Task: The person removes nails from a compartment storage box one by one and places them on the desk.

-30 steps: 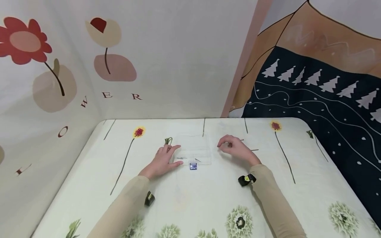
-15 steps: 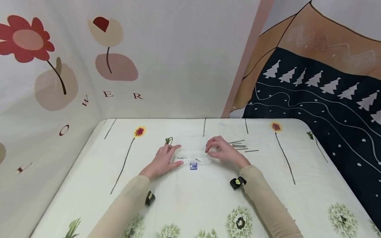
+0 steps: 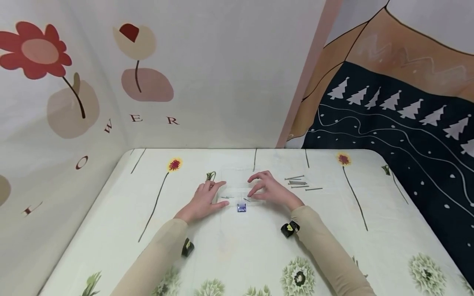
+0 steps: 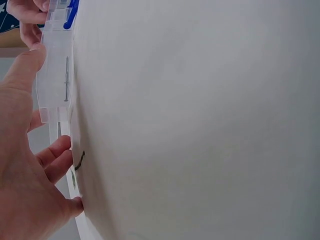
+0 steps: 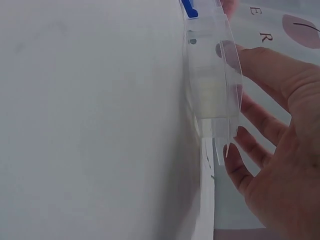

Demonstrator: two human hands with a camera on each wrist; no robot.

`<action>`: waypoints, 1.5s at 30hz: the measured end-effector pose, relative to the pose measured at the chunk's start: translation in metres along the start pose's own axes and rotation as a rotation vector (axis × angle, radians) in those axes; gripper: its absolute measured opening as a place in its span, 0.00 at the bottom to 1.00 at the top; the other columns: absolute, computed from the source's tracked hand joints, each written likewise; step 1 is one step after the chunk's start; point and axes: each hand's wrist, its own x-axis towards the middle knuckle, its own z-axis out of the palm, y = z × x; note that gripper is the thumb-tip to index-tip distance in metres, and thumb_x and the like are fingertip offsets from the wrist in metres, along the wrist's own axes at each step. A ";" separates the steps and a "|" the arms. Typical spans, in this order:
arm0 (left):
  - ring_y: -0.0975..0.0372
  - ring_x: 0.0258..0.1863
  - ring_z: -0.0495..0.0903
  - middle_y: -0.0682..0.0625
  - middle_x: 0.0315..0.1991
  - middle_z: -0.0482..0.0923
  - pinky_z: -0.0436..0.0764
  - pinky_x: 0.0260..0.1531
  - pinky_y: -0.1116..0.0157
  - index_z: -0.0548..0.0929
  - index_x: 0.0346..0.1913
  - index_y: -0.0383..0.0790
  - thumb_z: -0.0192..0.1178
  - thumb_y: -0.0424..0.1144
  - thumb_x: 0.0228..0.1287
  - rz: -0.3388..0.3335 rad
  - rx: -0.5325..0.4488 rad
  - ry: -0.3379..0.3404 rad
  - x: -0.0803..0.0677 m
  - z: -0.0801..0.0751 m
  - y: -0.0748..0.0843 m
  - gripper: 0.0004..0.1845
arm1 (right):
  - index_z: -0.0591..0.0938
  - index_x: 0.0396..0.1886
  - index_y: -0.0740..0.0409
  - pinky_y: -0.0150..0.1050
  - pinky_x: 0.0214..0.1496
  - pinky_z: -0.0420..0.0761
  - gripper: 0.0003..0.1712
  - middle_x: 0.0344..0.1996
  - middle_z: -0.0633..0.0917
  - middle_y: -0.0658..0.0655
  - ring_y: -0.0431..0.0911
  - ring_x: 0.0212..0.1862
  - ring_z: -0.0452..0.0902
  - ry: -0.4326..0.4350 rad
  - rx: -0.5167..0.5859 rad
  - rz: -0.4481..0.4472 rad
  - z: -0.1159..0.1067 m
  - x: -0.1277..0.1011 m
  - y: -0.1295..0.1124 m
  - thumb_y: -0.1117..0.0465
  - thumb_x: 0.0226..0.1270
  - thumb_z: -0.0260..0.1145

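Note:
A clear plastic box point(image 3: 237, 184) with a blue latch point(image 3: 242, 208) lies on the table between my hands. Thin metal nails point(image 3: 227, 197) rest in its front left part; one is plain as a grey rod point(image 4: 67, 80) in the left wrist view. Another nail point(image 3: 247, 200) lies further right, by my right thumb. My left hand point(image 3: 201, 202) touches the box's left side, thumb and forefinger spread apart. Over the box's right side reaches my right hand point(image 3: 273, 191), fingers bent and apart. In the right wrist view its thumb point(image 5: 255, 62) reaches the box, with nothing visibly pinched.
Several loose nails point(image 3: 297, 182) lie on the table to the right of the box, behind my right hand. The table point(image 3: 237, 255) wears a white cloth with printed flowers. A pale curtain point(image 3: 222, 82) hangs behind its back edge.
My right hand has moved left from beside the loose nails to over the box, its thumb and fingers spreading. The loose nails have come into view. My left hand stays put.

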 end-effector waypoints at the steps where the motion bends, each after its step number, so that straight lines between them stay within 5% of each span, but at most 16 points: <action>1: 0.48 0.55 0.62 0.40 0.57 0.63 0.64 0.55 0.49 0.63 0.72 0.45 0.62 0.58 0.62 0.001 0.000 0.001 0.000 0.000 0.000 0.40 | 0.91 0.30 0.48 0.53 0.62 0.60 0.06 0.55 0.77 0.53 0.54 0.61 0.58 -0.002 -0.008 0.001 0.001 0.000 0.000 0.66 0.58 0.73; 12: 0.48 0.54 0.62 0.40 0.57 0.63 0.64 0.56 0.50 0.62 0.72 0.45 0.62 0.58 0.63 0.004 0.011 0.001 0.000 0.002 0.000 0.40 | 0.91 0.29 0.47 0.52 0.62 0.62 0.04 0.63 0.73 0.53 0.55 0.62 0.62 -0.019 -0.113 -0.023 0.005 0.001 0.000 0.62 0.54 0.76; 25: 0.48 0.54 0.62 0.39 0.57 0.63 0.64 0.55 0.49 0.63 0.72 0.44 0.62 0.57 0.63 0.018 0.020 0.012 -0.001 -0.002 0.000 0.39 | 0.91 0.27 0.46 0.49 0.55 0.68 0.01 0.60 0.75 0.52 0.51 0.55 0.70 0.005 -0.247 -0.104 0.010 0.006 0.001 0.58 0.54 0.77; 45: 0.48 0.54 0.62 0.40 0.56 0.63 0.64 0.55 0.49 0.63 0.72 0.45 0.62 0.57 0.62 0.008 0.009 0.016 0.001 0.003 0.000 0.39 | 0.88 0.27 0.50 0.52 0.58 0.65 0.02 0.57 0.75 0.56 0.53 0.60 0.65 -0.045 -0.224 -0.127 0.008 0.001 0.001 0.62 0.57 0.74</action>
